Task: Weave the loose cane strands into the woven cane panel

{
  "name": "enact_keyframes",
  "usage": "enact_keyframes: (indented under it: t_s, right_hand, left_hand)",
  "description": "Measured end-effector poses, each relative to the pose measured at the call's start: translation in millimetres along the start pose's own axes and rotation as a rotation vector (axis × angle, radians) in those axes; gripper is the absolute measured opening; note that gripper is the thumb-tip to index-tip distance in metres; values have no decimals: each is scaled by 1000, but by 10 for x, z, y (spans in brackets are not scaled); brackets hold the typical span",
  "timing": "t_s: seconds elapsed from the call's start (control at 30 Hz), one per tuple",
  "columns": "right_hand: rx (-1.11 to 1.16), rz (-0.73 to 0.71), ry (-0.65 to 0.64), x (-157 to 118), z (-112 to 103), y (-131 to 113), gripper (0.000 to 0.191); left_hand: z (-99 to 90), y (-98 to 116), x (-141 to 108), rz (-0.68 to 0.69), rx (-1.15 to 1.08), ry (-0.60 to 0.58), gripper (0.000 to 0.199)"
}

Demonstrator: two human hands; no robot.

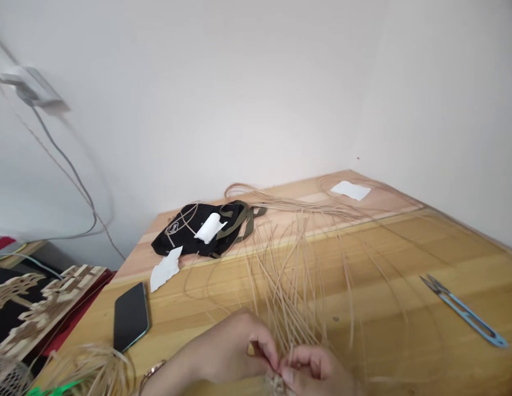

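Observation:
Many thin tan strands (pixel 295 275) fan out across the wooden table from a small woven piece (pixel 275 383) at the bottom edge of the view. My left hand (pixel 235 346), with a bracelet at the wrist, pinches at the left side of the strands' base just above the woven piece. Close against it on the right, my right hand (pixel 317 371) has its thumb and fingers pressed together around the base of the strands. The fingertips of both hands nearly touch. The woven piece is partly cut off by the frame.
Blue-handled snips (pixel 466 313) lie at the right. A phone (pixel 131 316), torn white paper (pixel 165 268) and a black bag (pixel 185 228) are at the left. Behind are a long strand bundle (pixel 289 202) and another paper (pixel 350 190). Loose strands (pixel 94 368) lie bottom left.

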State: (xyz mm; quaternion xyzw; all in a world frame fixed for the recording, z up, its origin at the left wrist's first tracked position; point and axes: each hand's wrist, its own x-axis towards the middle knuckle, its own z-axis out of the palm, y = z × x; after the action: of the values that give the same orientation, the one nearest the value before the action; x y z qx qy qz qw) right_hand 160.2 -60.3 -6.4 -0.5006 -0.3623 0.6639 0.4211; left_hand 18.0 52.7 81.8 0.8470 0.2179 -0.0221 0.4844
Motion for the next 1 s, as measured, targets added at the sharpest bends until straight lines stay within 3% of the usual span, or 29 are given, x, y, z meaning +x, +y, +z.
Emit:
enact_keyframes:
  t_s: [0.13, 0.27, 0.53, 0.83, 1.0]
  right_hand:
    - [-39, 1, 48, -26, 98, -62, 44]
    - [-142, 16, 127, -28, 126, -108, 31]
    - [-243, 117, 160, 0, 66, -65, 27]
    - [-156, 247, 82, -63, 27, -200, 31]
    - [-150, 228, 141, -43, -39, -243, 29]
  left_hand:
    - [5, -9, 3, 74, 152, 34, 12]
    - [10, -24, 19, 118, 105, -28, 16]
    - [3, -71, 57, -29, -106, -15, 25]
    - [22, -299, 39, -151, -368, -23, 12]
    - [21, -432, 47, -88, -240, -7, 14]
